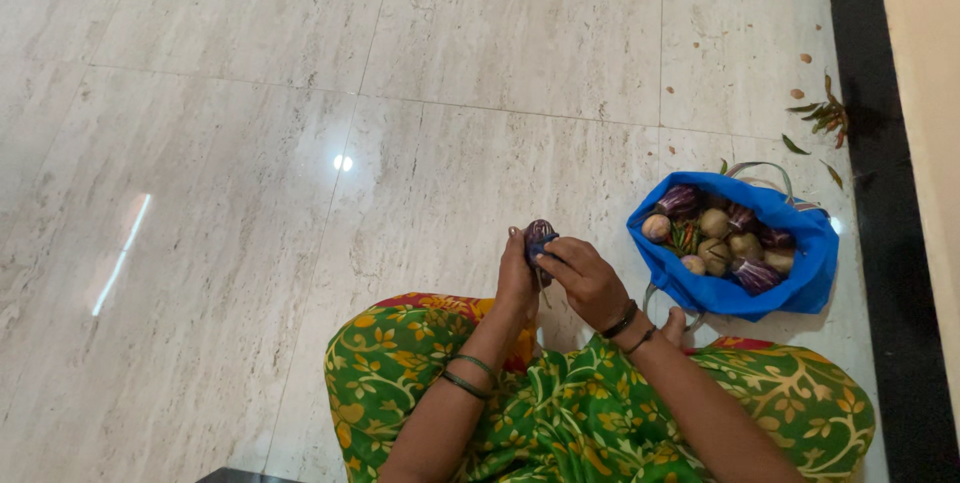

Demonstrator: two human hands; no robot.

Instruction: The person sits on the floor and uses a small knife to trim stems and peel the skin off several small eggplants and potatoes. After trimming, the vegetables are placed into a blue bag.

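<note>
A small purple striped brinjal [540, 235] is held up between both hands above my lap. My left hand [516, 281] grips it from the left side. My right hand [583, 278] pinches it from the right, fingers on its top. Both wrists carry dark bangles. To the right on the floor stands an open blue bag [800, 273] filled with several more brinjals [756, 274], pale round vegetables [714, 222] and a few chillies [684, 236].
I sit on a pale marble floor [300, 143] in a green patterned garment [560, 413]. Green stalks and leaf scraps [826, 117] lie by a dark strip [870, 143] along the right wall.
</note>
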